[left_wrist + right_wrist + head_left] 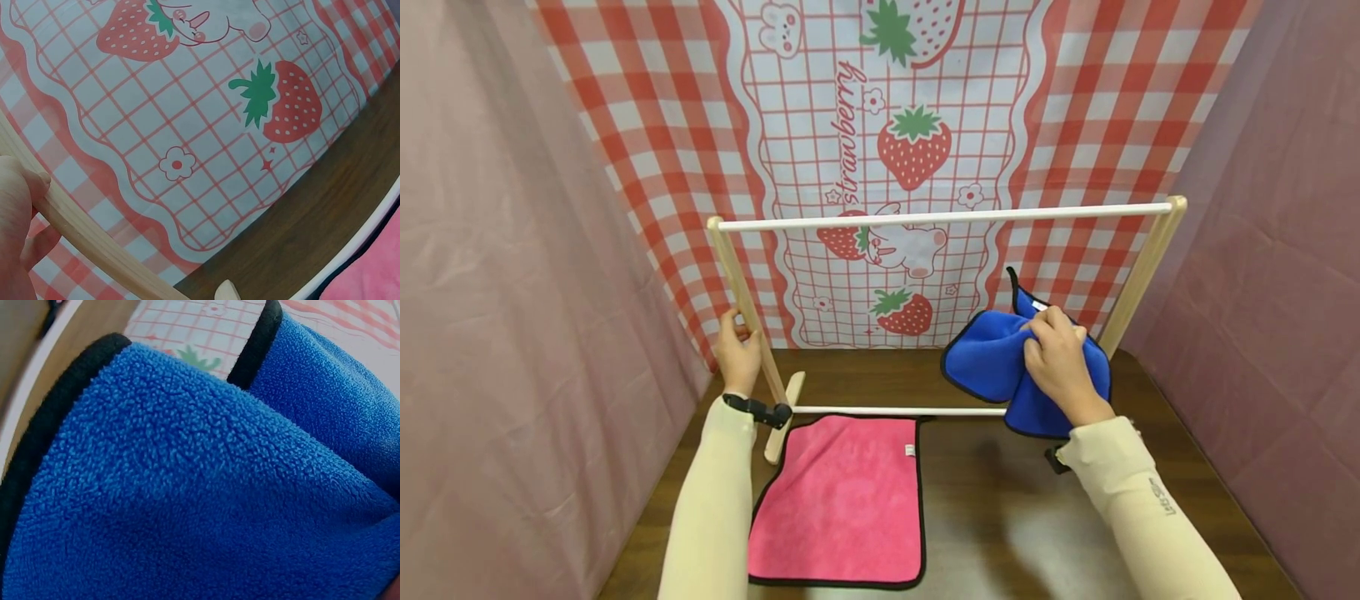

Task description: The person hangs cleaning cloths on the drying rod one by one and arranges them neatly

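On my far left I have a pale curtain (527, 292), then a cream left sleeve (703, 508) with a black strap (741, 405) at the wrist. The left hand (736, 350) is partway up the left post (741, 287) of the rack (724, 242), its grip clamped on the wood; through the left wrist view I see the thumb on the post. Below, the left foot (795, 386) rests on the brown desk (977, 500). Next along, the pink cloth (838, 500) lies spread on the desk, its far edge along the lower bar (962, 412); I can't tell whether they touch. Behind it all I see the strawberry backdrop (797, 108), with the white top bar (940, 218) crossing in front. Farther right, the blue cloth (985, 354) is held up bunched, below the top bar and in front of the rack's right part, one black-edged corner poking upward. The right hand (1060, 358) has its grip clamped on that cloth near the middle; in my right wrist view the blue folds fill most of the picture. Past it stand the right post (1142, 275) and, last, another curtain (1262, 292).
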